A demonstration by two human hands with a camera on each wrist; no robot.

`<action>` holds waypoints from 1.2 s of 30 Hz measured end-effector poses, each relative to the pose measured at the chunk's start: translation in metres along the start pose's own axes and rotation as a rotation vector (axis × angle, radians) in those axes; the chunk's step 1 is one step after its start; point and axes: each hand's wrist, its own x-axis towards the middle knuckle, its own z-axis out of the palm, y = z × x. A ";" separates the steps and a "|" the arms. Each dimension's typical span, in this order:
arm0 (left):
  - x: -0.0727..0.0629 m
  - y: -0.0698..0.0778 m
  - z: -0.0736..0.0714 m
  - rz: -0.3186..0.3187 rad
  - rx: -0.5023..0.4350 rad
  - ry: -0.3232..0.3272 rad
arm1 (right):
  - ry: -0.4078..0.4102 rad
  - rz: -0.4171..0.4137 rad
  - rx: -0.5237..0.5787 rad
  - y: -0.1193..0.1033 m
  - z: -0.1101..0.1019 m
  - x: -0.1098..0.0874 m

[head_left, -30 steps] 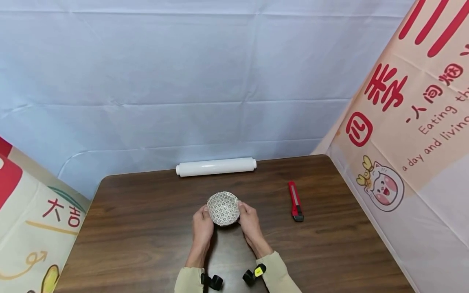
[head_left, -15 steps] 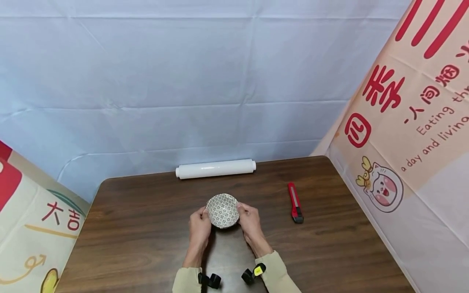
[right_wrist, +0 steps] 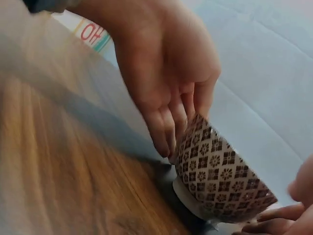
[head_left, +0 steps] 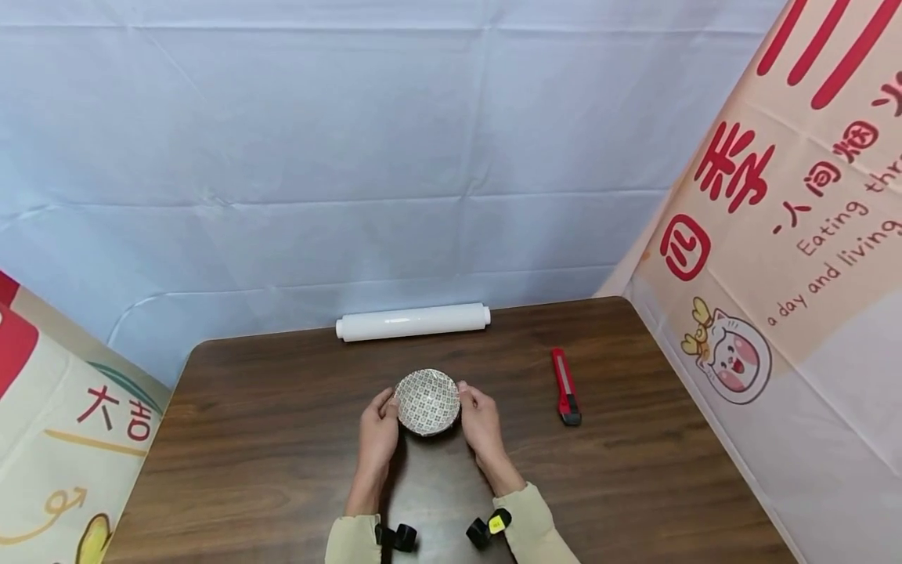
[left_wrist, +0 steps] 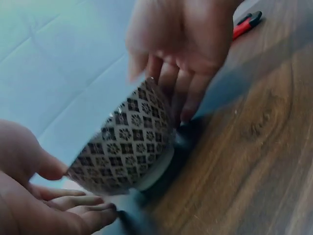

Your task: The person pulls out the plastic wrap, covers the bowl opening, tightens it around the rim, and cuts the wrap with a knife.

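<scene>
A small bowl (head_left: 427,402) with a dark diamond-and-flower pattern stands upright on the brown table, its pale foot down on the wood. Clear shiny glints run along its rim in both wrist views. My left hand (head_left: 379,431) is at the bowl's left side, thumb tip right at the rim and fingers loosely extended beside the wall (left_wrist: 124,142). On the opposite side my right hand (head_left: 481,423) has its thumb off the rim, with the other fingers stretched low by the bowl. Neither hand is curled round it.
A white roll of cling film (head_left: 413,322) lies along the table's back edge. To the right of the bowl is a red box cutter (head_left: 566,388) with a black end. Behind the table (head_left: 268,439) hangs a pale cloth (head_left: 282,157), with printed cloths at both sides.
Both hands held the bowl's sides earlier. My left hand has since shifted slightly left and loosened, and my right thumb has come off the rim. The bowl has stayed nearly in place.
</scene>
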 end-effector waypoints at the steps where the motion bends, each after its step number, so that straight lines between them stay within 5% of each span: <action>1: 0.002 -0.001 -0.001 -0.010 -0.048 -0.017 | -0.009 0.012 0.018 0.001 0.000 -0.001; 7: 0.010 -0.014 -0.005 -0.068 -0.216 -0.097 | -0.122 0.069 0.150 0.011 0.005 -0.005; 15: 0.013 -0.019 -0.002 -0.038 -0.271 -0.176 | -0.236 0.103 0.366 0.014 0.004 0.003; 36: 0.008 -0.005 0.006 0.016 -0.156 -0.014 | -0.008 0.066 0.185 0.001 0.007 0.003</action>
